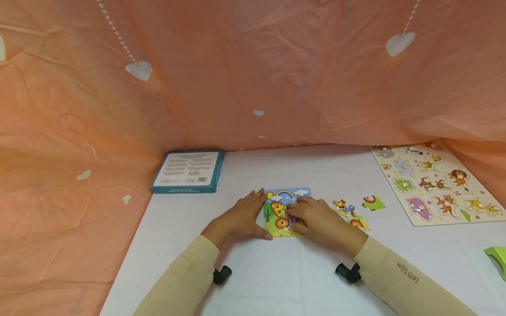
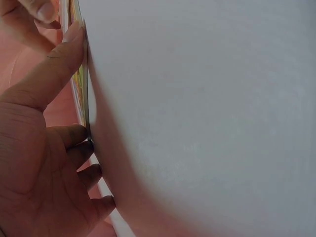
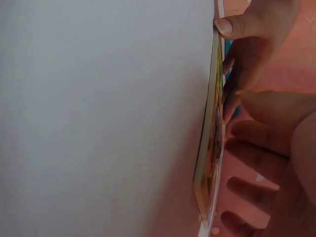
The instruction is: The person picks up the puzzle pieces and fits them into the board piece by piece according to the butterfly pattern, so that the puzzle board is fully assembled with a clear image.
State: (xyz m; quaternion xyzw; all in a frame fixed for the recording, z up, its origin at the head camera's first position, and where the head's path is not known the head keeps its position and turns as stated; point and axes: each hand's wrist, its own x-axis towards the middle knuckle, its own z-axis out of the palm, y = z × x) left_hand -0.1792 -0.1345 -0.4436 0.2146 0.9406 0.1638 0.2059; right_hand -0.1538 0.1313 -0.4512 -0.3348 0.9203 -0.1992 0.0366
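A small picture puzzle board (image 1: pixel 270 228) with a rainbow, clouds and a tree lies flat on the white table. My left hand (image 1: pixel 246 215) rests along its left side, thumb at the near edge and fingers spread toward the far corner. My right hand (image 1: pixel 316 218) reaches over the right part of the board, fingertips on or just above the picture. In the right wrist view its fingers (image 3: pixel 256 138) are fairly straight, thumb apart from them, and no piece shows between them. The hand covers that part of the picture. Loose puzzle pieces (image 1: pixel 373 202) lie right of the board.
A teal-edged box (image 1: pixel 187 172) with printed text sits at the back left. At the right lies a larger wooden animal puzzle (image 1: pixel 442 184) with knobbed pieces. A green object (image 1: pixel 497 256) shows at the right edge. Orange cloth (image 1: pixel 253 74) hangs behind the table.
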